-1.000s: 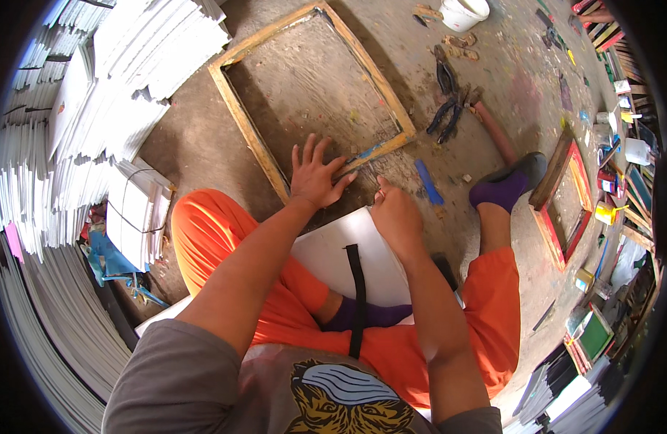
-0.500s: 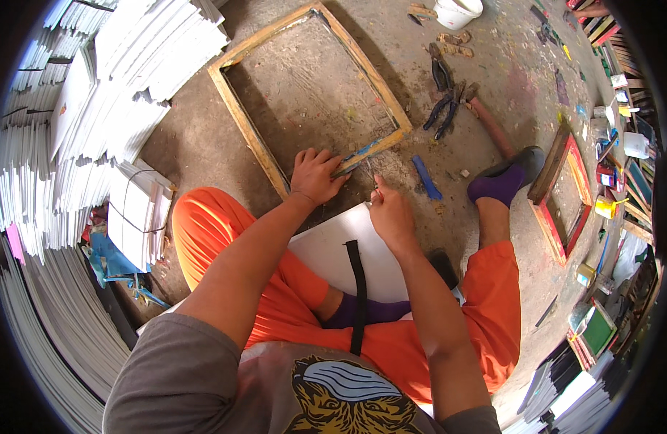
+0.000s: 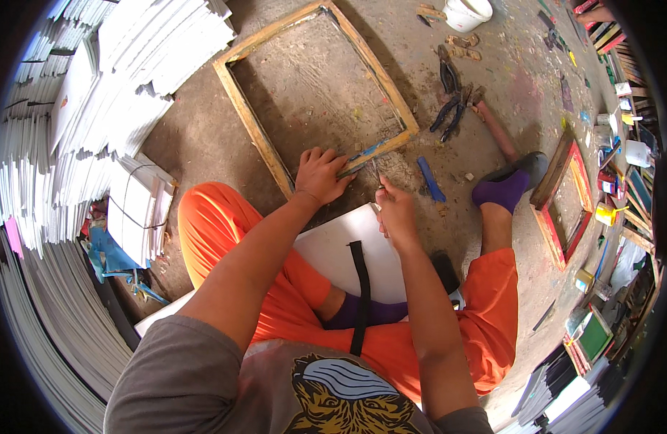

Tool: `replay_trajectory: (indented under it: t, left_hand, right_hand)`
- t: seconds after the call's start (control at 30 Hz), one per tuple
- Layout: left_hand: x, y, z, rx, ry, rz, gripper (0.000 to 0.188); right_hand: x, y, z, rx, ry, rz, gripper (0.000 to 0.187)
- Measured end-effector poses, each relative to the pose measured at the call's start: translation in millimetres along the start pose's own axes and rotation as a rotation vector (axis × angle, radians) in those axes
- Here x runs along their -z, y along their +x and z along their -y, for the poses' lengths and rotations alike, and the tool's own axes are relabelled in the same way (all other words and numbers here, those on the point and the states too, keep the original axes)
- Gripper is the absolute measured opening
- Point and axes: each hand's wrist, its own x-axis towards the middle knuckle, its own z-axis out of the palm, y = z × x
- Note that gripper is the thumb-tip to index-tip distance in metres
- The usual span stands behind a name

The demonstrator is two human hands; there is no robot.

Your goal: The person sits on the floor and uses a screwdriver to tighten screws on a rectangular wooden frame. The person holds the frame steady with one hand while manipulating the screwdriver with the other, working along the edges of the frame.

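A large wooden frame (image 3: 258,137) lies on the floor in front of me, its near rail stained blue in places. My left hand (image 3: 322,176) grips that near rail, fingers over the wood and thumb along it. Just right of it, my right hand (image 3: 396,212) is closed around a thin metal-shafted tool (image 3: 376,171); its handle is mostly hidden in the fist. The shaft points up toward the rail's near edge, and I cannot tell whether it touches. A blue strip (image 3: 430,179) lies on the floor to the right of the tool.
Pliers (image 3: 449,108) and a hammer (image 3: 497,130) lie beyond my right hand, near my foot. A white bucket (image 3: 466,13) stands at the back. A red-and-yellow frame (image 3: 579,177) lies right. White panels (image 3: 156,54) are stacked left; a black strap (image 3: 360,289) crosses my lap.
The whole view has shifted slightly. My left hand stays on the rail, while my right hand has turned a little, with more of the tool's shaft showing now.
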Motion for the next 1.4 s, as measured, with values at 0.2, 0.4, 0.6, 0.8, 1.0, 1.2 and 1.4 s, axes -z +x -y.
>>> replay_trajectory:
  t: [0.2, 0.4, 0.6, 0.8, 1.0, 1.2, 1.4]
  left_hand:
    - [-5.7, 1.9, 0.0, 0.001, 0.008, 0.007, 0.042]
    - [-4.2, 6.0, -2.5, -0.001, 0.005, -0.039, 0.043]
    - [-2.9, 1.9, -0.8, 0.002, -0.011, -0.072, 0.045]
    - [-1.0, 3.0, -3.1, -0.004, -0.011, -0.066, 0.045]
    - [-3.9, 3.0, -2.5, 0.008, -0.01, -0.04, 0.045]
    - [-3.2, 2.7, -0.7, 0.013, -0.006, -0.052, 0.042]
    - [-4.8, 2.8, -0.8, 0.001, -0.007, -0.067, 0.039]
  right_hand:
    - [26.3, 0.4, 1.2, -0.544, 0.923, 0.33, 0.045]
    - [3.1, -7.0, -21.0, -0.031, 0.334, 0.097, 0.043]
    - [5.3, -21.3, 10.0, 0.131, -0.313, -0.055, 0.042]
    - [11.1, -22.0, 15.6, 0.125, -0.43, -0.038, 0.042]
    - [10.2, -24.7, 18.6, 0.154, -0.428, -0.056, 0.042]
    - [9.0, -24.8, 25.2, 0.182, -0.495, -0.059, 0.041]
    - [10.0, -26.2, 33.2, 0.148, -0.545, -0.037, 0.041]
